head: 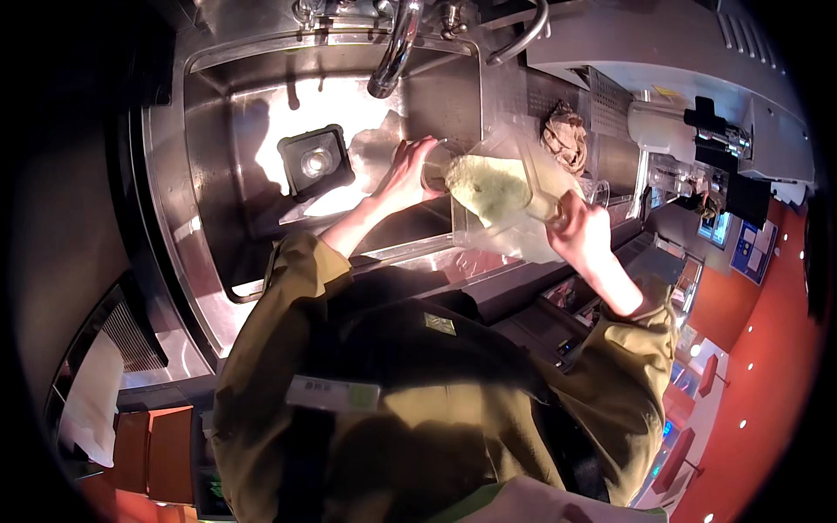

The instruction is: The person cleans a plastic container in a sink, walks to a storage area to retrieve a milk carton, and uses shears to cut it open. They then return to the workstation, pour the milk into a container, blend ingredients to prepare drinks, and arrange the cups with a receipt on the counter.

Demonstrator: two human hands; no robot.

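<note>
My left hand (409, 173) grips a clear cup-like vessel (439, 167) over the right side of the steel sink. My right hand (579, 229) holds a large clear plastic container (503, 229) by its side, tilted towards that vessel. Pale green, foamy or pulpy matter (487, 186) lies inside the container near its mouth, which meets the vessel's rim. Whether any of it is passing across cannot be told. A black square drain piece (317, 162) with a round metal middle sits on the sink floor, left of my left hand.
The steel sink (196, 140) has a curved chrome faucet (392, 55) above it. A crumpled brown cloth (565, 138) lies right of the sink, behind the container. Further right stand a perforated metal panel (611, 98) and clear containers (670, 176). A counter edge runs before my body.
</note>
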